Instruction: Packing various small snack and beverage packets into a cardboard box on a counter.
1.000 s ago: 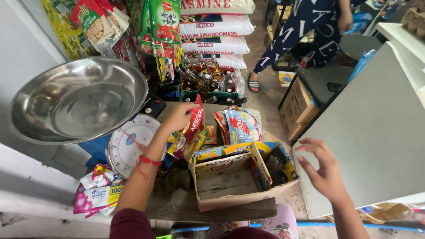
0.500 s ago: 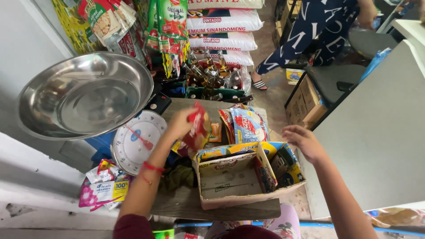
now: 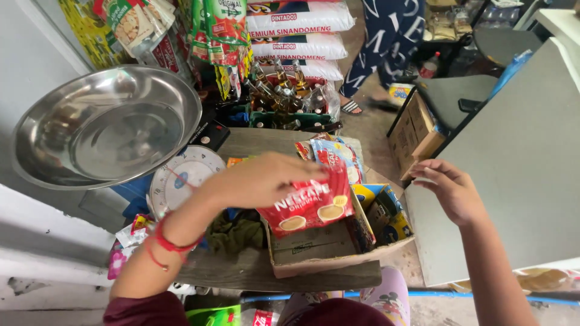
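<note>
Cluttered shop corner, a worn wooden desk (image 3: pixel 241 271) at its middle. Left hand (image 3: pixel 260 181) has its fingers (image 3: pixel 305 171) clenched on the top edge of a red sachet pack (image 3: pixel 311 205), held just above an open cardboard box (image 3: pixel 329 247). Right hand (image 3: pixel 447 190) hovers at three o'clock of the box — fingers loosely curled, holding nothing. At nine o'clock sits a dial scale (image 3: pixel 181 178) with a steel pan (image 3: pixel 109 124); bottles (image 3: pixel 284 96) stand at twelve.

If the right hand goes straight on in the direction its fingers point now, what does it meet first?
The right hand has its fingers pointing left, toward the cardboard box. It would probably meet first the yellow-and-blue packets standing at the box's right end, though depth is hard to judge from above.
</note>
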